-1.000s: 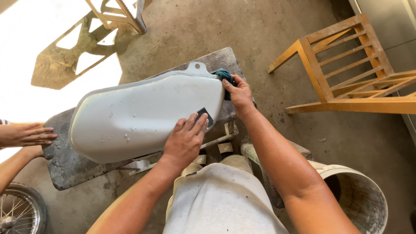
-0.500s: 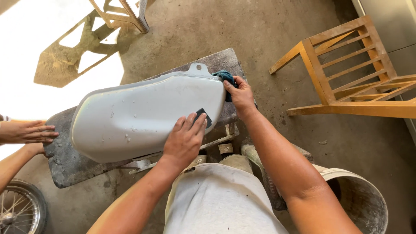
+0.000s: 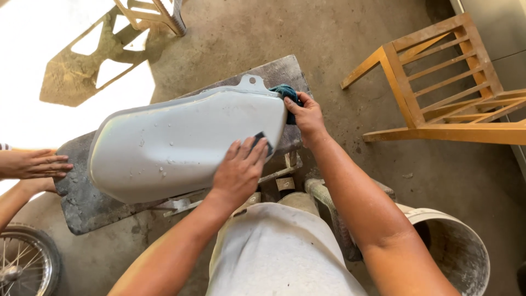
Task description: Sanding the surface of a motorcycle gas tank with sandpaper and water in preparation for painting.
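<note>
A pale grey, wet motorcycle tank [image 3: 181, 142] lies on its side on a rough grey board [image 3: 82, 205]. My left hand [image 3: 240, 170] lies flat on the tank's near right end, pressing a small dark piece of sandpaper [image 3: 261, 140] under the fingers. My right hand [image 3: 304, 114] grips the tank's right edge and a dark blue cloth [image 3: 286, 94] bunched there. A small mounting tab [image 3: 251, 83] sticks up at the tank's far edge.
Another person's hands [image 3: 34, 164] rest at the board's left end. An overturned yellow wooden chair [image 3: 438, 82] lies at the right. A dusty white bucket [image 3: 457, 255] stands at lower right, a spoked wheel [image 3: 24, 263] at lower left. Bright sunlight falls on the concrete floor at upper left.
My left hand has shifted slightly along the tank's right end with the sandpaper. The right hand and the tank stay where they were.
</note>
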